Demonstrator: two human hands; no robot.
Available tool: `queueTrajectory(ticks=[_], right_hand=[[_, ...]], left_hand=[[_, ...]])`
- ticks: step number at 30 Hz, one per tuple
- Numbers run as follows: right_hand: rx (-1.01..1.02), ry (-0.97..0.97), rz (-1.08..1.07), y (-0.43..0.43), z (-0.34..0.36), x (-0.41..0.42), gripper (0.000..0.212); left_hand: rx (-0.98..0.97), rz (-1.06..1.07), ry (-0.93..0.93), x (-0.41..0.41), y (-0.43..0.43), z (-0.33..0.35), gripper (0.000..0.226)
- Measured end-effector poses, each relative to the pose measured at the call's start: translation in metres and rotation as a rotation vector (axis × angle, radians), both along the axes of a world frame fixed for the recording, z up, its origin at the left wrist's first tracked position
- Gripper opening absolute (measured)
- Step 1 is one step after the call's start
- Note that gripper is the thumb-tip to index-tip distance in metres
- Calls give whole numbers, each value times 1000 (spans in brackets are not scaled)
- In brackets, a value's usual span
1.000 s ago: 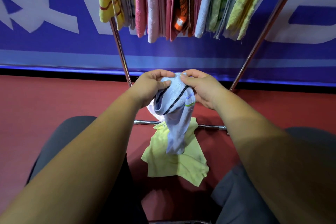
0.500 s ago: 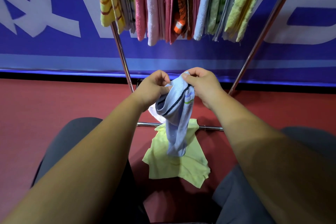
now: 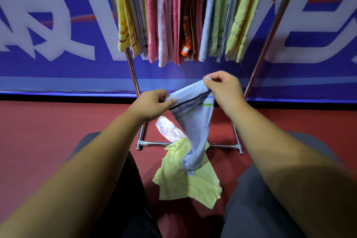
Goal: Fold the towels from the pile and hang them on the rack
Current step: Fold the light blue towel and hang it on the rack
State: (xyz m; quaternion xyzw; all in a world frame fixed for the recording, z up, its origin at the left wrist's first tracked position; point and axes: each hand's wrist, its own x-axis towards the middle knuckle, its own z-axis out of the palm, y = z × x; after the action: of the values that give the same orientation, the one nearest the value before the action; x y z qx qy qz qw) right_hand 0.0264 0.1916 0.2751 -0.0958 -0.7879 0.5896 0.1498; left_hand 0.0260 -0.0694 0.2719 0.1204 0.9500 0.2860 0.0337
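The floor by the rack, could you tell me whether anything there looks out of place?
A yellow towel lies crumpled on the red floor, partly over the rack's bottom bar, with a white cloth beyond it. Neither is folded or hung.

The rack (image 3: pixel 133 71) and its hung towels (image 3: pixel 173 15) ran off the top edge. The blue towel (image 3: pixel 195 121) hid part of the white towel (image 3: pixel 168 129) and of the yellow towel (image 3: pixel 183 185). I could not read the blurred lettering on the far banner (image 3: pixel 58 75).
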Motion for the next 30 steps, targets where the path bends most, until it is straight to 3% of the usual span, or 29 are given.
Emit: queueTrajectory(ticks=[10,16,22,27,30], right_hand=[[47,217,7,8,113,33,12],[95,364,11,11,212,55,31],[176,422,-22,8,303,66,17],[200,490,-11,1,359,75,15],[130,517,19,-2,384,81,15]], left_hand=[[479,40,125,14,1,127,36],[628,14,259,33,2,225,19],[771,-31,333,46,-2,317,29],[816,-2,325,53,-3,374,6],[909,-26,313,58,-2,397,11]])
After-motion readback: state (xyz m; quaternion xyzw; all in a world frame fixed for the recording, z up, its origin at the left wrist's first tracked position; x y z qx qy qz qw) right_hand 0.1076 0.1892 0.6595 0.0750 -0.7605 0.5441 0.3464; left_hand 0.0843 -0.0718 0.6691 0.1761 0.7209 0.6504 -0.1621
